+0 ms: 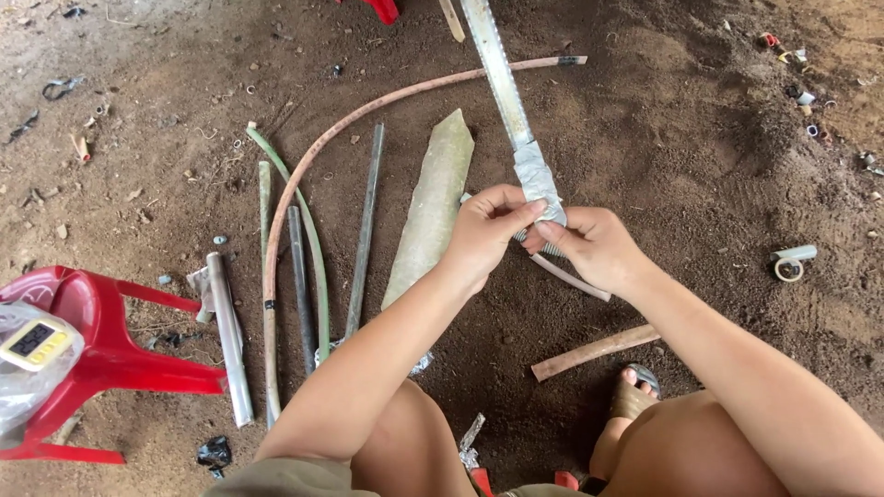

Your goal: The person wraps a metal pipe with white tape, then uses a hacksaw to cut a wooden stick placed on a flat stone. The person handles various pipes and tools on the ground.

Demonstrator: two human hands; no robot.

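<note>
Fingers (532, 213) of two hands pinch one taped metal strip (505, 85).

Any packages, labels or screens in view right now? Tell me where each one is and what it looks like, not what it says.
Small timer: far left, on the red plastic stool; squarish, yellow and white body with a dark screen.
Clear plastic bag: on the same stool, under and around the timer; crumpled, see-through.
No other labels or signs can be made out.
</note>
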